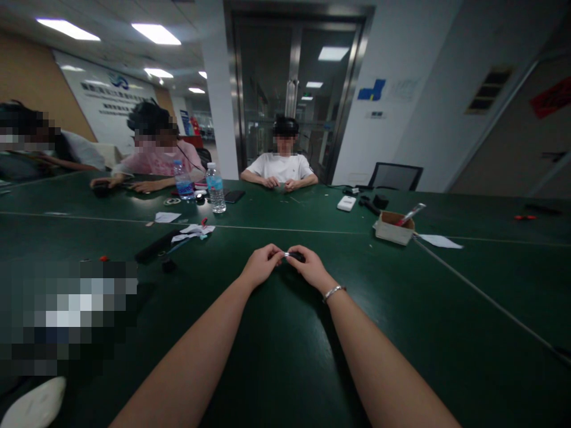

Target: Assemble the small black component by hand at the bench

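Observation:
My left hand [261, 265] and my right hand [308, 267] meet over the green table, fingertips almost touching. Pinched between them is a small shiny silver piece [286, 254], too small for me to tell its kind. Something dark shows under the fingers of my right hand, and I cannot tell whether it belongs to the silver piece or is shadow. Both hands are closed, thumbs against fingers. A silver bracelet [334, 293] circles my right wrist.
Water bottles [216, 189] and paper scraps [191, 232] lie ahead to the left. A small cardboard box [395, 229] stands ahead to the right, near a white device [347, 203]. One person [282, 166] sits opposite; others sit at left. A cord [482, 294] runs along the right.

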`<control>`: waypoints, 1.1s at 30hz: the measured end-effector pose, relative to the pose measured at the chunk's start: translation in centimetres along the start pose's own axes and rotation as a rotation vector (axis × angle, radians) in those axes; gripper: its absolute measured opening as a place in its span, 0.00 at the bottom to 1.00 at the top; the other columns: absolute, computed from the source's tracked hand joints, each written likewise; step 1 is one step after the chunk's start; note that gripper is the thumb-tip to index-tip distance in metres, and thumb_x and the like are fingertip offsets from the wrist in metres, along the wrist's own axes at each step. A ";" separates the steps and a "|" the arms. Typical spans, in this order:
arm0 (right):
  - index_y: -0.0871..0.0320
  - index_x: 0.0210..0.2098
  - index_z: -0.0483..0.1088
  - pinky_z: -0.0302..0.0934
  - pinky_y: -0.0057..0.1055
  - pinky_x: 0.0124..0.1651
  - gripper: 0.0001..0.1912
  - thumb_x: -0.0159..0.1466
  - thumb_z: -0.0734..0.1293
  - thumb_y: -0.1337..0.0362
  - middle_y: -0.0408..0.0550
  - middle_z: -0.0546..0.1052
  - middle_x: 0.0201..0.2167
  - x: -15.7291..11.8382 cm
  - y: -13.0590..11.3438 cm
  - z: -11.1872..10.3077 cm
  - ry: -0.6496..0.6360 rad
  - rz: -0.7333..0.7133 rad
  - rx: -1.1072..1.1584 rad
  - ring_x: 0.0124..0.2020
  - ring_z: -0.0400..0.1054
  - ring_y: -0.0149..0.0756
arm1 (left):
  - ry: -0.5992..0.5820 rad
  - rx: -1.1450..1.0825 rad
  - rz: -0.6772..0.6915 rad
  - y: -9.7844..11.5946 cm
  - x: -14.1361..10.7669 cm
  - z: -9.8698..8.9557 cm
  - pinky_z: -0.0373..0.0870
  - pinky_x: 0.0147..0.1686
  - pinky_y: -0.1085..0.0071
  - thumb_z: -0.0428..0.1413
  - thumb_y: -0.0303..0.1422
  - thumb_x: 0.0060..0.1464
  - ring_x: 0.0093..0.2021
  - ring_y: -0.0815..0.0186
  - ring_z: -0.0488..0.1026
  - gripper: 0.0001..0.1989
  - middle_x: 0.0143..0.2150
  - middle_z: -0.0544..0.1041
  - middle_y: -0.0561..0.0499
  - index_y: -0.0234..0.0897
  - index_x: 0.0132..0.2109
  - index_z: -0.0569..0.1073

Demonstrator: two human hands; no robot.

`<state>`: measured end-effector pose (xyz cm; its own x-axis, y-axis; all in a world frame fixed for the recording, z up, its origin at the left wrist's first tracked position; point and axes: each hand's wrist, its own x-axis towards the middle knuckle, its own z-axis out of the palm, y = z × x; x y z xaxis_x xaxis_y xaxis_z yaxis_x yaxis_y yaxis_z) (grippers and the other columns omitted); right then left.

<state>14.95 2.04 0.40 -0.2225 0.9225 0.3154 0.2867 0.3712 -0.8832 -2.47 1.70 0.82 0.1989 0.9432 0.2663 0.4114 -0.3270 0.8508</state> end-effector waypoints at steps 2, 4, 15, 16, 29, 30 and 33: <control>0.56 0.37 0.71 0.60 0.27 0.27 0.12 0.55 0.68 0.58 0.44 0.72 0.29 0.0 0.0 0.0 0.000 -0.007 0.006 0.28 0.65 0.32 | -0.003 0.015 -0.003 0.0 0.0 -0.1 0.67 0.34 0.70 0.51 0.41 0.55 0.31 0.66 0.72 0.12 0.29 0.75 0.52 0.38 0.37 0.73; 0.56 0.37 0.71 0.60 0.27 0.28 0.12 0.55 0.68 0.58 0.44 0.72 0.29 0.0 -0.1 -0.1 -0.004 -0.008 0.002 0.29 0.65 0.32 | -0.009 0.029 -0.004 0.0 0.0 -0.1 0.66 0.34 0.70 0.50 0.42 0.56 0.30 0.67 0.72 0.13 0.29 0.75 0.52 0.38 0.37 0.73; 0.57 0.38 0.71 0.62 0.33 0.43 0.11 0.57 0.67 0.60 0.47 0.74 0.36 0.1 0.1 0.1 0.009 -0.085 -0.098 0.38 0.68 0.36 | -0.013 0.063 -0.003 0.1 -0.2 -0.2 0.64 0.31 0.71 0.48 0.47 0.56 0.28 0.67 0.70 0.18 0.26 0.74 0.53 0.38 0.33 0.72; 0.57 0.38 0.71 0.62 0.34 0.45 0.10 0.57 0.67 0.60 0.47 0.74 0.37 0.1 0.1 0.1 0.011 -0.097 -0.110 0.39 0.68 0.36 | -0.015 0.067 -0.003 0.0 -0.1 -0.2 0.64 0.31 0.71 0.47 0.48 0.56 0.28 0.67 0.70 0.19 0.26 0.74 0.53 0.38 0.33 0.72; 0.57 0.38 0.71 0.61 0.35 0.47 0.08 0.58 0.66 0.64 0.47 0.74 0.37 0.1 0.1 0.5 0.029 -0.211 -0.183 0.40 0.68 0.36 | -0.017 0.110 -0.001 -0.2 0.0 -0.2 0.61 0.28 0.72 0.42 0.51 0.57 0.24 0.68 0.68 0.24 0.21 0.70 0.54 0.37 0.28 0.70; 0.57 0.38 0.71 0.61 0.35 0.47 0.08 0.58 0.66 0.64 0.47 0.74 0.37 0.1 0.0 0.5 0.029 -0.215 -0.187 0.40 0.67 0.36 | -0.019 0.108 -0.005 -0.2 0.0 -0.3 0.61 0.27 0.72 0.42 0.51 0.57 0.24 0.67 0.68 0.25 0.21 0.70 0.54 0.37 0.28 0.70; 0.57 0.38 0.70 0.61 0.35 0.47 0.08 0.58 0.66 0.65 0.47 0.74 0.38 0.1 -0.2 0.6 0.022 -0.233 -0.205 0.40 0.67 0.36 | -0.018 0.095 -0.034 -0.3 0.1 -0.3 0.60 0.26 0.72 0.42 0.52 0.56 0.23 0.68 0.67 0.26 0.20 0.69 0.54 0.36 0.27 0.69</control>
<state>14.33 1.96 0.40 -0.2848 0.8113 0.5106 0.4127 0.5845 -0.6986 -2.81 1.94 0.69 0.1991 0.9528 0.2292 0.5004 -0.2999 0.8122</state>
